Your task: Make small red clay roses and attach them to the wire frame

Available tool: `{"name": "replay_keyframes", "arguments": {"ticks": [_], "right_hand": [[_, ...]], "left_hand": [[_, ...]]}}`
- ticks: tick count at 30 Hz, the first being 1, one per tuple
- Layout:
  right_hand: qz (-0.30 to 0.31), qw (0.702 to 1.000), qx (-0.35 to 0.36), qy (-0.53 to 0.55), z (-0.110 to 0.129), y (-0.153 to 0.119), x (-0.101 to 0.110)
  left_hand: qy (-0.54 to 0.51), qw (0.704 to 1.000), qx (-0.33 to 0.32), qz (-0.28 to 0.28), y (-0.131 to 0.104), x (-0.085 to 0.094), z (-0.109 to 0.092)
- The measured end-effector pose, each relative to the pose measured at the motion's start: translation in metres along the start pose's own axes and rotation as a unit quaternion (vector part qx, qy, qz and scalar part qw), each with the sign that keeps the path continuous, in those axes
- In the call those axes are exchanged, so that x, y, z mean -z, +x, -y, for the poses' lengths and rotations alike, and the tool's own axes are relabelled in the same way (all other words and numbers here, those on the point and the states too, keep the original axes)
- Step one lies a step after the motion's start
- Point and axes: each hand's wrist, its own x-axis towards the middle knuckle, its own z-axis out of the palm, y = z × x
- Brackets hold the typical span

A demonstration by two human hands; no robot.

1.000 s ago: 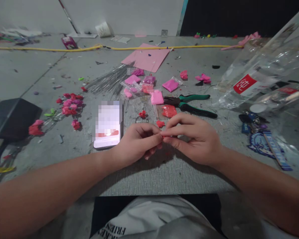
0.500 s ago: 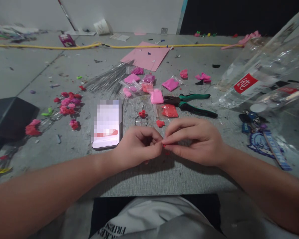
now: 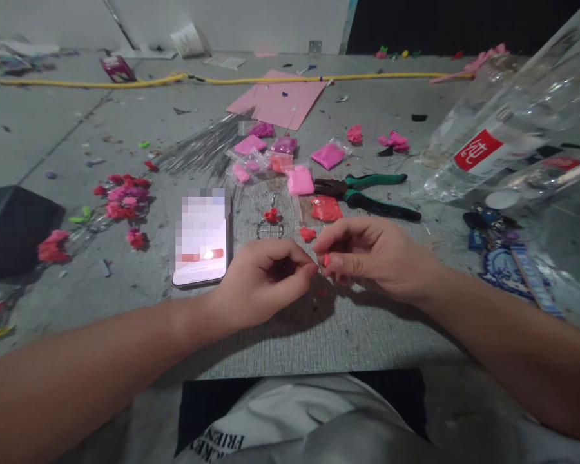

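My right hand [image 3: 374, 261] pinches a small piece of red clay [image 3: 326, 260] between thumb and fingers. Close against it, my left hand [image 3: 268, 277] has its thumb and forefinger pressed together; what lies between them is too small to make out. Just beyond my fingertips lies a loose lump of red clay [image 3: 308, 234]. Left of that, a red clay flower [image 3: 271, 215] sits on a small wire frame [image 3: 269, 231]. An open bag of red clay [image 3: 325, 209] rests behind my right hand.
A lit phone [image 3: 200, 238] lies left of my hands. Green-handled pliers [image 3: 374, 193] and bags of pink clay [image 3: 300, 180] lie beyond. Thin wires [image 3: 203, 148] and clay flowers [image 3: 128, 196] spread on the left. Plastic bottles [image 3: 478, 154] stand at right, near keychains [image 3: 507, 267].
My right fingertips have shifted slightly right and turned, so the red clay piece shows more. My left hand stays pinched, near the same place. The whole view has shifted slightly.
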Motion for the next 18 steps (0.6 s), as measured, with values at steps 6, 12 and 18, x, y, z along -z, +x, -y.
{"name": "replay_keyframes", "arguments": {"ticks": [6, 12, 18], "right_hand": [[-0.056, 0.995, 0.08, -0.013, -0.001, 0.003, 0.004], [-0.093, 0.99, 0.101, -0.026, -0.002, 0.007, 0.006], [-0.097, 0.988, 0.118, -0.031, -0.001, 0.008, 0.005]], "left_hand": [[0.19, 0.97, -0.097, 0.115, -0.001, 0.004, 0.0], [0.249, 0.949, -0.092, 0.169, -0.012, -0.001, 0.004], [0.208, 0.961, -0.088, 0.159, -0.008, -0.004, 0.009]]}}
